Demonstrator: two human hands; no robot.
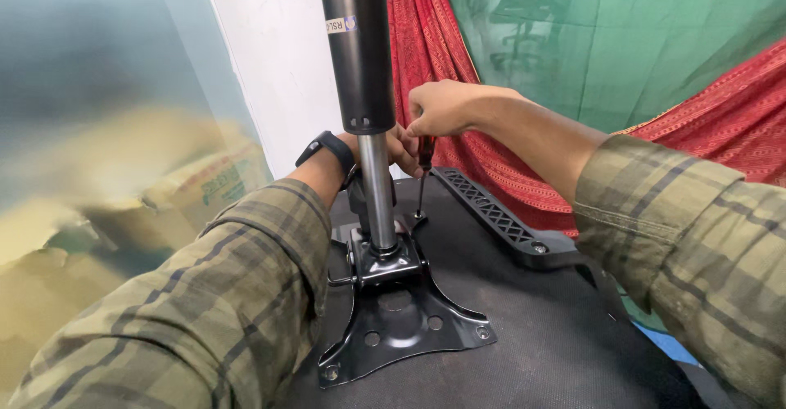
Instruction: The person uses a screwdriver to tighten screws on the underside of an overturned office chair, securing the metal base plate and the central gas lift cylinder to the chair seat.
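A black gas-lift cylinder (358, 49) with a shiny steel rod (377, 196) stands upright in a black metal chair mechanism plate (401, 319) that lies on the underside of a dark fabric seat (508, 335). My right hand (442, 108) is shut on a screwdriver (424, 163) with a dark red handle, its tip down at the plate's far corner. My left hand (397, 149), with a black wristband, reaches behind the rod and is mostly hidden by it; its grip cannot be seen.
A black ribbed plastic armrest piece (495, 212) lies on the seat to the right. Red patterned cloth (720, 106) and green netting (622, 32) hang behind. A white wall panel (278, 65) and blurred cardboard boxes (123, 204) are at left.
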